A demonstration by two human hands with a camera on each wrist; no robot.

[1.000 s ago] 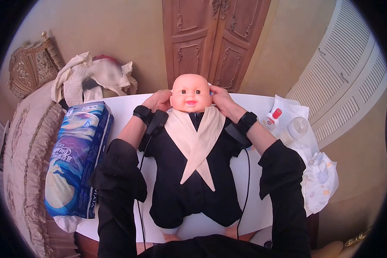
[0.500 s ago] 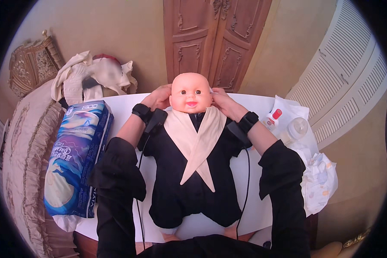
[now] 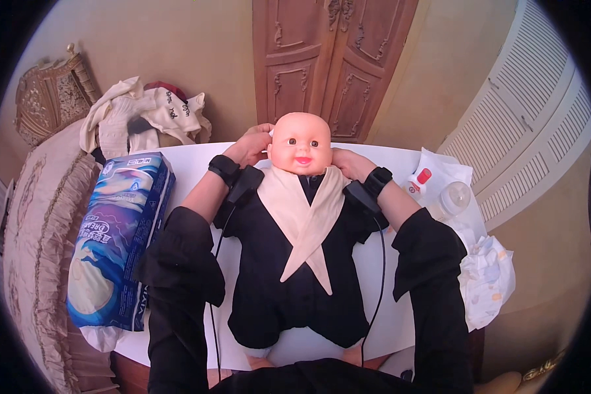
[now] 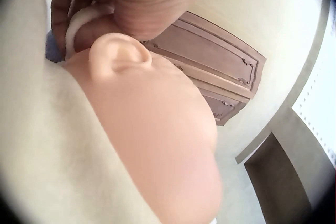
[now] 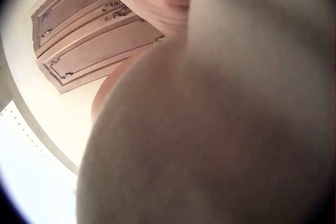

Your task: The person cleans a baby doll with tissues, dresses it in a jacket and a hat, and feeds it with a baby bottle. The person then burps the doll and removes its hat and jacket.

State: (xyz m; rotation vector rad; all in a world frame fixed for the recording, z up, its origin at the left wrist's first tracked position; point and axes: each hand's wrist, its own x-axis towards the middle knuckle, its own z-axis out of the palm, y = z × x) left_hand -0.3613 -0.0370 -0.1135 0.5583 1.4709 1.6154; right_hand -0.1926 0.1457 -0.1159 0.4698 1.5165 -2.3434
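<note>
A doll [image 3: 300,148] in a black outfit lies face up, with a cream cloth [image 3: 302,223] crossed over its chest. My left hand [image 3: 248,147] is beside the doll's head, and in the left wrist view its curled fingers [image 4: 113,3] pinch a cream strip of cloth [image 4: 79,22] behind the ear. On the head's other side is my right hand [image 3: 351,164], its fingertips hidden behind the neck. The cream cloth [image 5: 210,145] fills much of the right wrist view, covering most of that hand.
A blue diaper pack [image 3: 115,243] lies on the white table [image 3: 384,289] at left. At right are a bottle [image 3: 453,198], a red-capped container [image 3: 421,178] and a crumpled diaper [image 3: 489,276]. Clothes [image 3: 144,115] lie beyond the table's far left.
The doll's head has tilted and shifted slightly right. My left hand has moved a little up and right beside it; my right hand has gone slightly lower, further behind the neck.
</note>
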